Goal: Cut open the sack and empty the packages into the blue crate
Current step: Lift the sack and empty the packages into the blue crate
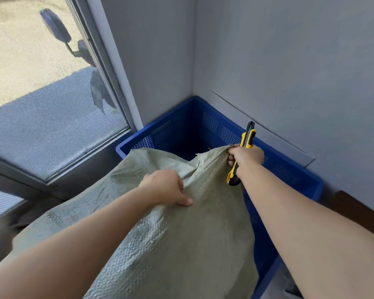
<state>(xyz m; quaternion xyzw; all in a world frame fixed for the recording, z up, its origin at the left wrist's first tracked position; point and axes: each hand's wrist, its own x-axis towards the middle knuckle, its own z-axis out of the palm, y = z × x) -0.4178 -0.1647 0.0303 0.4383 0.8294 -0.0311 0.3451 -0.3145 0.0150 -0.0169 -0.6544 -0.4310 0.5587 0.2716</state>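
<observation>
head view | sack (pixel 160 234) draped at 6 o'clock over the blue crate (pixel 214 124) rim, crate at 1 o'clock in the wall corner | left hand (pixel 166 188) clutches a sack fold; right hand (pixel 246 157) grips the sack corner plus yellow knife (pixel 247 137) | looks like the emptying step; next, hoist and shake | no packages showing, no readable writing

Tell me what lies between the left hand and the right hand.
In the head view, only a ridge of the sack spans from the left hand to the right hand.
</observation>
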